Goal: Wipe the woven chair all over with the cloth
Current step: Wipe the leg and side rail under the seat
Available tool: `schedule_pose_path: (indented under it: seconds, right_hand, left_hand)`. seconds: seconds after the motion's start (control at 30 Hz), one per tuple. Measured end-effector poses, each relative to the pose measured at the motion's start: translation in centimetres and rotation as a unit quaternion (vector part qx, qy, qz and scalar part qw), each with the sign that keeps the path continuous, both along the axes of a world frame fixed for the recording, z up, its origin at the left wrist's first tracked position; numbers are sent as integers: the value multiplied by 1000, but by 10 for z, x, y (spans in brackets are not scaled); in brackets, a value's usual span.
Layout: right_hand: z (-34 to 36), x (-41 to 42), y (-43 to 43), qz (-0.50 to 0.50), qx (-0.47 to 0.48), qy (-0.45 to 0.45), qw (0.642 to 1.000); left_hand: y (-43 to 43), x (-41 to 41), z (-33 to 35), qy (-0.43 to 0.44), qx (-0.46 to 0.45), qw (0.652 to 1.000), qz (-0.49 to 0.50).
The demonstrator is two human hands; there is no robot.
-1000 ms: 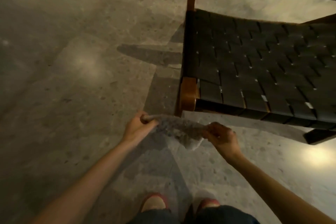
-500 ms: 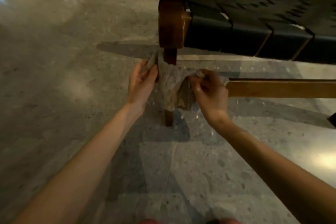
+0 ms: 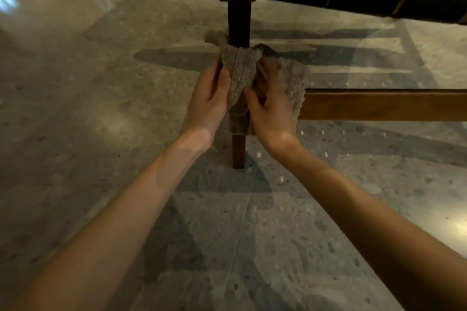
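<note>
Cloth now wraps the chair leg, no longer slack before it; left hand and right hand both clutch it, so leg-wiping looks underway.

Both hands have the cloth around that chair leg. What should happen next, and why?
Probably slide the cloth down the leg: the left hand and right hand hold it wrapped round the leg's middle, and bare wood shows below it.

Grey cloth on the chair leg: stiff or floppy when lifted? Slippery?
Probably floppy: the cloth wraps round the chair leg and bunches in folds. Likely light: a corner sticks up unsupported beside the leg. Its nubbly surface suggests grip rather than slip on wood.
</note>
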State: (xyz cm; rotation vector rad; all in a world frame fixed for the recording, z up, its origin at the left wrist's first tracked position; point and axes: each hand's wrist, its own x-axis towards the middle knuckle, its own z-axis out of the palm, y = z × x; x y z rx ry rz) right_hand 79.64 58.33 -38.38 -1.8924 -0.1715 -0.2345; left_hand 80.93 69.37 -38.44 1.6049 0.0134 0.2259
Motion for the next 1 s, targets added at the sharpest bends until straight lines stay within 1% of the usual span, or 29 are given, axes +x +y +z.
schedule_pose_path:
  seconds: [0.07, 0.23, 0.33, 0.43, 0.63, 0.7, 0.83, 0.9, 1.0]
  right_hand:
    - [9, 6, -1, 9, -20, -6, 1000]
    - [33, 20, -3, 29, -7, -15, 999]
    - [35, 25, -2, 32, -42, -27, 998]
    - [22, 16, -1, 6, -89, -60, 994]
    - [-1, -9, -2, -13, -104, -60, 993]
    - [5, -3, -2, -23, -105, -68, 992]
    - [5, 4, -3, -30, -100, -84, 991]
    - [-6, -2, -4, -40, -116, -116, 986]
    - [-32, -18, -5, -56, -132, -165, 976]
  left_hand:
    - [-3, 2, 9, -30, 18, 999, -4]
    - [-8, 12, 35, -90, 36, 995, 12]
    - [-9, 15, 41, -111, 39, 993, 13]
    - [-10, 9, 28, -96, 57, 994, 5]
    - [-13, -17, -11, -28, 56, 998, 17]
    - [-12, -14, -4, -43, 38, 998, 28]
    - [-6, 1, 13, -101, 74, 992, 25]
    - [-4, -1, 3, -98, 94, 990, 27]
    - [-4, -16, -33, -62, 105, 992, 28]
